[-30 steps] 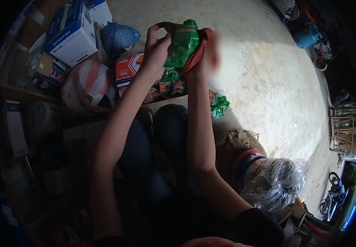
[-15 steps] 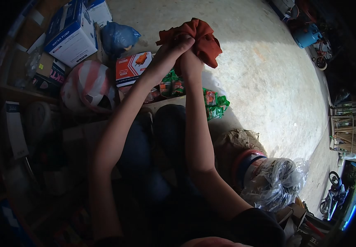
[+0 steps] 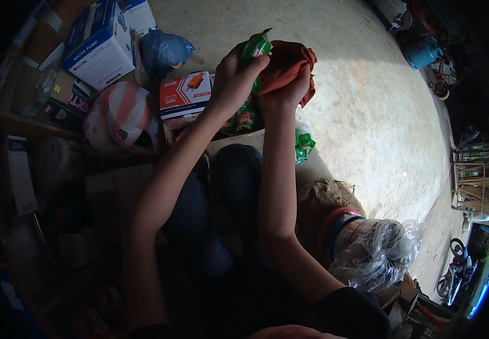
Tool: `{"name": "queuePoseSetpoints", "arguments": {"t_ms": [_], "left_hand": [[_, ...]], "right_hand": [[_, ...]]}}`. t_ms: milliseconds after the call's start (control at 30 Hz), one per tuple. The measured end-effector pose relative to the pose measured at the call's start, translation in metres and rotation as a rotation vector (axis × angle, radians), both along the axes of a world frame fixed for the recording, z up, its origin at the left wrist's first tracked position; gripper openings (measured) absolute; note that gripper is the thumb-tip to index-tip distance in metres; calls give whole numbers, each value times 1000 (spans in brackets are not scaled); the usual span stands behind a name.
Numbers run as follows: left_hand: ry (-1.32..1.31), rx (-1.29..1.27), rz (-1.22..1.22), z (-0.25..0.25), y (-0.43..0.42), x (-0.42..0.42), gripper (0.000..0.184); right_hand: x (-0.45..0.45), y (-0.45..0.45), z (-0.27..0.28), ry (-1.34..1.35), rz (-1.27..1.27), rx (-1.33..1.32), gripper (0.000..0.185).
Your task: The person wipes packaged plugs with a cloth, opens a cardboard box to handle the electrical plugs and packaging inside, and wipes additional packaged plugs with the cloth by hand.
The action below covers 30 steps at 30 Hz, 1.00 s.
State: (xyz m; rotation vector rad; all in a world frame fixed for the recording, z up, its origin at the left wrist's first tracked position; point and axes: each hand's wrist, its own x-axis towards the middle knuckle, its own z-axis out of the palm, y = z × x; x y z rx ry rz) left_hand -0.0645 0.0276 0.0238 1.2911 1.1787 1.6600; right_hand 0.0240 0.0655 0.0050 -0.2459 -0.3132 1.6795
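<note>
Both arms are stretched forward. My left hand [image 3: 234,76] is closed around a small shiny green packet [image 3: 257,46] whose top sticks up past my thumb. Beside it, my right hand [image 3: 290,93] grips a bunched rust-red cloth [image 3: 284,65]. The cloth touches the packet's side, and folds of it hide part of the packet. Below my hands, more green packets [image 3: 245,117] with red printing lie in a box, partly behind my forearms. Another green wrapper [image 3: 304,146] shows right of my right forearm.
An orange-and-white box [image 3: 185,97] stands left of the packets. Beyond it are a blue plastic bag [image 3: 164,52], a water pump box [image 3: 98,48] and a red-striped bag [image 3: 121,118]. Clear plastic wrapping [image 3: 377,254] lies at lower right, and a gas cylinder [image 3: 423,51] stands far right.
Both hands were together on the cloth; now they are slightly apart. A green packet shows in my left hand, while the cloth has shifted right and down with my right hand.
</note>
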Motion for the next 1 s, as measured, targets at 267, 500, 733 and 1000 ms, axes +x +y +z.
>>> {"name": "queuePoseSetpoints", "arguments": {"t_ms": [267,500,733,1000], "left_hand": [[147,88,472,-19,19,-9,31],[365,-61,31,-1,-1,12,29],[-31,-112,-334,8,-4,-1,37],[125,-69,-9,-8,4,-4,37]], "right_hand": [[-52,-27,8,-518,-160,73,30],[-15,-4,-8,-563,-260,-133,34],[-3,11,-10,-137,-132,-64,29],[-12,14,-26,-105,-152,-51,25]]}}
